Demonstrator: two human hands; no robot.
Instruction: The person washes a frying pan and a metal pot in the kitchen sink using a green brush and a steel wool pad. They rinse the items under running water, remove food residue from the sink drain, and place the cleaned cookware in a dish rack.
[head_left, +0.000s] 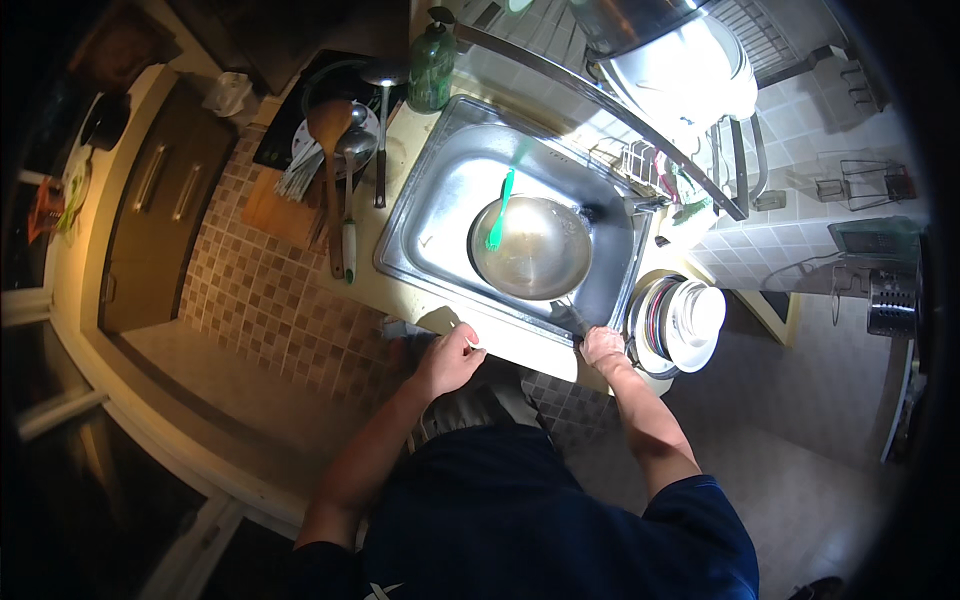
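Observation:
A metal wok (551, 255) rests in the stainless steel sink (427, 195), its bowl facing up. Its handle (571, 319) slopes over the sink's near edge into my right hand (602, 347), which is closed around the end. A bright green brush (502, 210) lies across the wok's far left side, bristle end inside and handle pointing away over the rim. My left hand (452, 360) is at the counter's front edge, left of the wok handle. Its fingers are loosely bent, thumb and forefinger apart, with nothing visible between them.
Right of the sink stands a stack of bowls and plates (686, 322). A wooden spatula (330, 135), a metal ladle (352, 150) and a skimmer (382, 142) lie to the left. A green pump bottle (433, 71) stands behind them. A metal rack rail (607, 109) crosses above the sink's far side.

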